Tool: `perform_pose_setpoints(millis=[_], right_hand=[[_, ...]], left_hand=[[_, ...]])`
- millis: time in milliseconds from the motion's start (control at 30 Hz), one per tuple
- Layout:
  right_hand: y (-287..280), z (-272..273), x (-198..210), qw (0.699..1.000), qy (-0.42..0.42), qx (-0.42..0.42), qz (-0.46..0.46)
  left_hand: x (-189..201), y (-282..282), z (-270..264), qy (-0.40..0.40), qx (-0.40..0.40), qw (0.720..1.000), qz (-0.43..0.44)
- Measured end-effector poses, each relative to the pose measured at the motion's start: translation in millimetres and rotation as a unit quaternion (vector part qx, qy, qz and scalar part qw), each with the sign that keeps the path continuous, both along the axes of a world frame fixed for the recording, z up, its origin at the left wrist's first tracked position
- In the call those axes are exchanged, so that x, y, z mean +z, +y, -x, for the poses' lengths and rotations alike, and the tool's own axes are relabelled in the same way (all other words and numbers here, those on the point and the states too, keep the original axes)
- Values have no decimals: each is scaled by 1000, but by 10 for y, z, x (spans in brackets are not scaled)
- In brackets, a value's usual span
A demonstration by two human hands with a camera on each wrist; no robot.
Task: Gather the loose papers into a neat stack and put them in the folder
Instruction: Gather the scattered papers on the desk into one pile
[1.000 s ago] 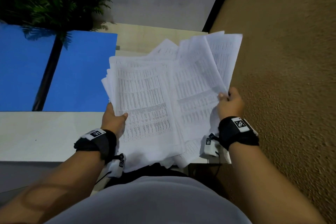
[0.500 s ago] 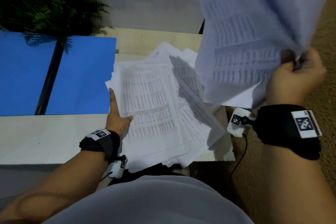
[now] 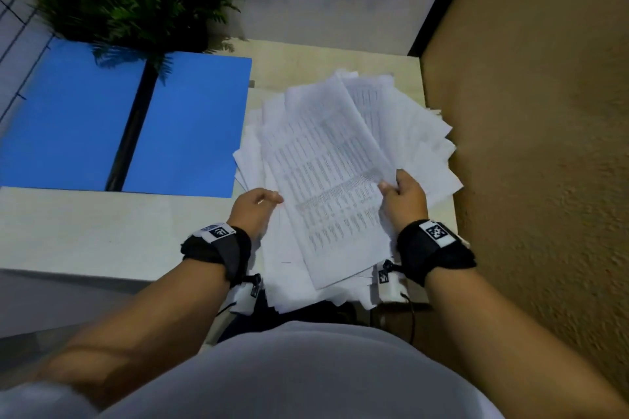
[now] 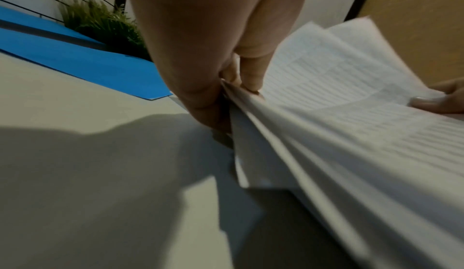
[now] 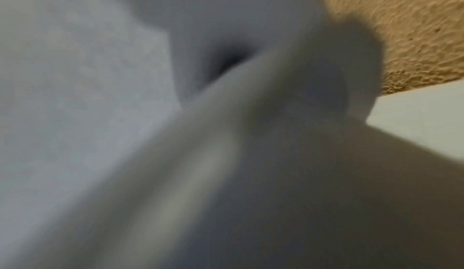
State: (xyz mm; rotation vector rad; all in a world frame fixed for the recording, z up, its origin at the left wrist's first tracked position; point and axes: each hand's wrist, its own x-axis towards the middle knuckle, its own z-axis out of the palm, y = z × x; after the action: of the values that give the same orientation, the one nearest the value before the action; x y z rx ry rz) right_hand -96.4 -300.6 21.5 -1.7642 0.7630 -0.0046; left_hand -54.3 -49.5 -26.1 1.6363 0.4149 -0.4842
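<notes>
One pale worktop (image 3: 102, 235), carrying one open blue folder (image 3: 190, 126) at left and, just right of it, one untidy fan of printed papers (image 3: 326, 180), too many overlapping sheets to count. One green plant (image 3: 129, 0) behind the folder. Two hands on the papers: left hand (image 3: 253, 211) with grip pinching the left edges, right hand (image 3: 405, 196) with grip clamped on the top sheets' right edge.

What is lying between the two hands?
In the head view, only the papers lie between the left hand and the right hand; each hand grips one side of them.
</notes>
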Motion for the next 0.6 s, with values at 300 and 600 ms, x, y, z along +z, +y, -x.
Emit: perform_pose_setpoints(millis=[300, 600], right_hand=[[195, -98, -346, 989, 84, -108, -52], [168, -176, -447, 978, 162, 121, 52]], left_hand=[[-6, 24, 74, -48, -77, 992, -89], [16, -29, -50, -1, -28, 999, -34]])
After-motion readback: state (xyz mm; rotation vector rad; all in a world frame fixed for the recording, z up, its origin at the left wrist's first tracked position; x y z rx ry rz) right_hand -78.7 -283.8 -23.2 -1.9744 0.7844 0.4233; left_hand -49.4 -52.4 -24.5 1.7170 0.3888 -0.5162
